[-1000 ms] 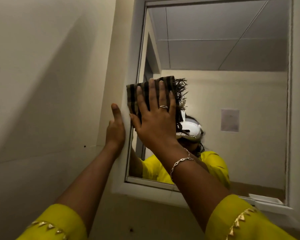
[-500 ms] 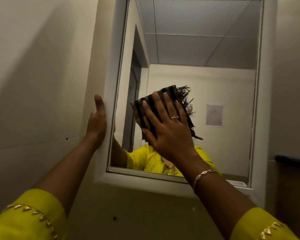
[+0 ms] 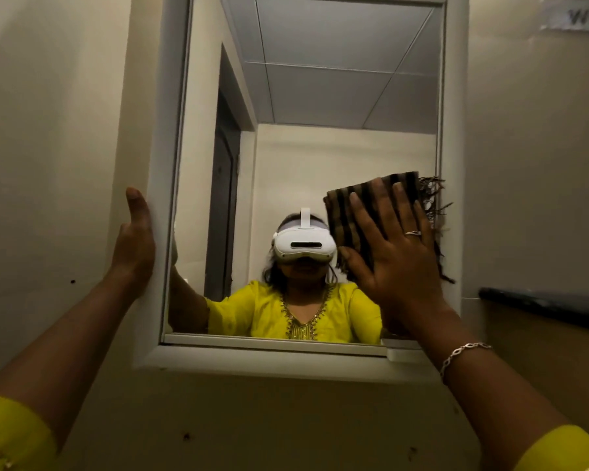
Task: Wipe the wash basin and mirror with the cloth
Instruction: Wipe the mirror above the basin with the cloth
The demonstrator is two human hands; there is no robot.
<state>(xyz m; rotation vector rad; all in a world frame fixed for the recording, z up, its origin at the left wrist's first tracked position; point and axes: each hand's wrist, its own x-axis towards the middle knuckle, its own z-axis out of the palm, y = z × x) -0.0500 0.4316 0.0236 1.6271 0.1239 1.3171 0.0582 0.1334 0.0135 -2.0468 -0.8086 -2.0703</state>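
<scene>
- Change: a second ago the cloth was pressed near the left edge of the mirror; half a second ago it was mid-glass; now it sits at the right edge. One sideways pass across the glass, left to right.
- The view has shifted too: the mirror is more square-on now, and the right side of the frame shows in full.
- Meaning for the task: this looks like mirror wiping in progress, with one band at mid-height covered. The upper glass shows no sign either way of being wiped; can't tell how clean it is. The wash basin is not in view, so I can't judge that part.
- Right hand: open, fingers spread flat, palm pressing the cloth against the glass. Not a pinch; the cloth is trapped between palm and mirror.
- Cloth position: under the fingers and upper palm, sticking out above and to the left of the fingertips. Its frayed fringe overhangs the right side of the frame.
- Left hand: open, palm against the outer left side of the frame, thumb up. Bracing, holding nothing.
- Likely next: reverse direction or shift to another band, since the cloth has reached the frame.
</scene>
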